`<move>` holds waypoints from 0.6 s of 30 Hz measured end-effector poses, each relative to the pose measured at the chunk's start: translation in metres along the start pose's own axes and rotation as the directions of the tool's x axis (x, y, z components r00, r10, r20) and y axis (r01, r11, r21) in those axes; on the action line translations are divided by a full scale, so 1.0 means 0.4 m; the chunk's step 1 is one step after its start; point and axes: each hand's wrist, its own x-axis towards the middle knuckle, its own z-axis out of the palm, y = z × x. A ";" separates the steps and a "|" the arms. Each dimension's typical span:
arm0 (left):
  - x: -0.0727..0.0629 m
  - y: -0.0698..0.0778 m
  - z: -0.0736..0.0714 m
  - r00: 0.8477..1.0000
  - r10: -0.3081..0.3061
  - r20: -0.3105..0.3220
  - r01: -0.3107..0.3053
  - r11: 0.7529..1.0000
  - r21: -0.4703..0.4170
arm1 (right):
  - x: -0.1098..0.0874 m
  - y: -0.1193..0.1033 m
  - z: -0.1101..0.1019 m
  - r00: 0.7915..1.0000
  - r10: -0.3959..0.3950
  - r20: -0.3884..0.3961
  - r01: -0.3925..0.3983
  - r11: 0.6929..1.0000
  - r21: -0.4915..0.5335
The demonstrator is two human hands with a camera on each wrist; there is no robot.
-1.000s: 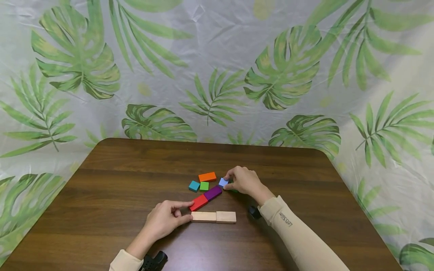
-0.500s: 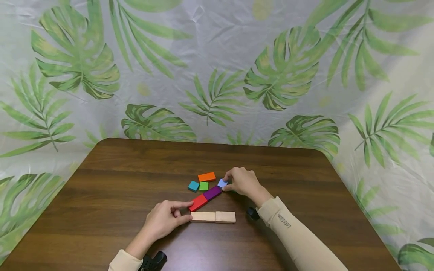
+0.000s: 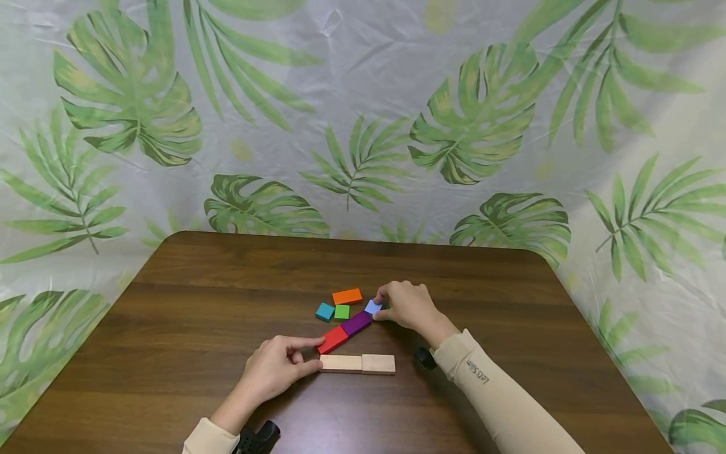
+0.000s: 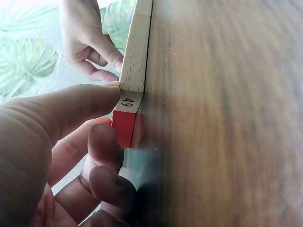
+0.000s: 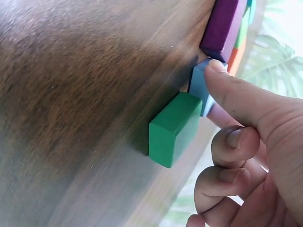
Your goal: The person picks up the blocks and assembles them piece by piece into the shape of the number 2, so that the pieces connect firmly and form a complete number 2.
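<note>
My right hand pinches a light blue block between thumb and index finger, right at the upper end of the purple block. Purple and red blocks lie end to end in a slanting row. My left hand rests at the row's lower end, its index fingertip on the red block and its thumb at the end of a plain wooden block. In the left wrist view, a red face adjoins a bare-wood face marked 49. A second plain block continues the wooden row.
A dark green block lies beside the light blue one, mostly hidden by my right hand in the head view. Orange, teal and light green blocks sit behind the slanting row. A leaf-print sheet hangs behind the brown table.
The light blue block, pinched in my right hand, has shifted slightly toward me, closer to the purple block's end. My left hand and the other blocks have stayed put.
</note>
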 end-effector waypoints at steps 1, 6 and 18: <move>0.000 0.000 0.001 1.000 0.001 0.000 -0.001 1.000 0.000 | 0.000 0.002 0.000 1.000 -0.003 0.003 0.003 1.000 0.001; 0.002 0.000 0.003 1.000 -0.001 0.000 0.001 1.000 0.006 | 0.003 0.005 -0.003 0.999 -0.007 0.031 0.006 1.000 0.026; 0.002 -0.002 0.002 1.000 -0.013 0.000 0.013 1.000 0.008 | 0.008 -0.003 -0.010 0.997 0.003 0.072 -0.005 0.999 0.033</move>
